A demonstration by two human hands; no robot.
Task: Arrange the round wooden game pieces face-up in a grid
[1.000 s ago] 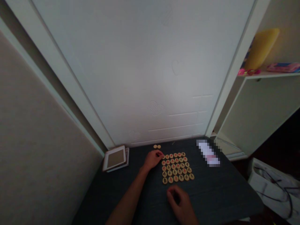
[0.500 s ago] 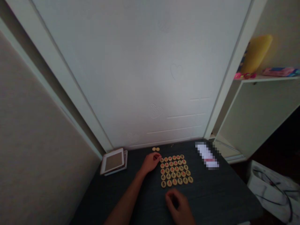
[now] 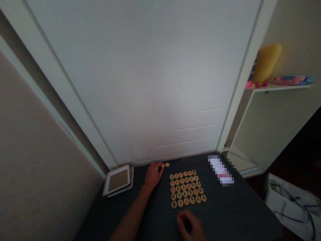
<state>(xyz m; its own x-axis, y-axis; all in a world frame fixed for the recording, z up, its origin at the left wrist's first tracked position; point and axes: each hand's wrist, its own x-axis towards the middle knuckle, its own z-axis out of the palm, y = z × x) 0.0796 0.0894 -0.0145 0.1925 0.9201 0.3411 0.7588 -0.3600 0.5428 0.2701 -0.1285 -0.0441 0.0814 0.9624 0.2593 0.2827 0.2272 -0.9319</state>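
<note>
On the dark table, round wooden Chinese chess pieces [image 3: 185,187] lie in neat rows, marked with red and black characters. Behind the rows, my left hand [image 3: 153,174] has its thumb and fingertips closed on a plain-faced Chinese chess piece [image 3: 163,165] at the back of the table. A second plain-faced piece [image 3: 167,165] lies just to its right. In front of the nearest row rests my right hand [image 3: 190,226], its fingers curled round to the thumb with a dark gap between them and nothing visible inside.
A white-framed tablet-like object [image 3: 118,180] lies on another flat item at the table's left. A pixelated white item [image 3: 221,170] is at the back right. Behind the table rises a white panel [image 3: 150,83]. Beyond the right edge stands a white box with cables [image 3: 291,204].
My left hand has moved back and left, from the top left corner of the rows to the plain-faced pieces. My right hand stays about where it was. The view has shifted slightly.
</note>
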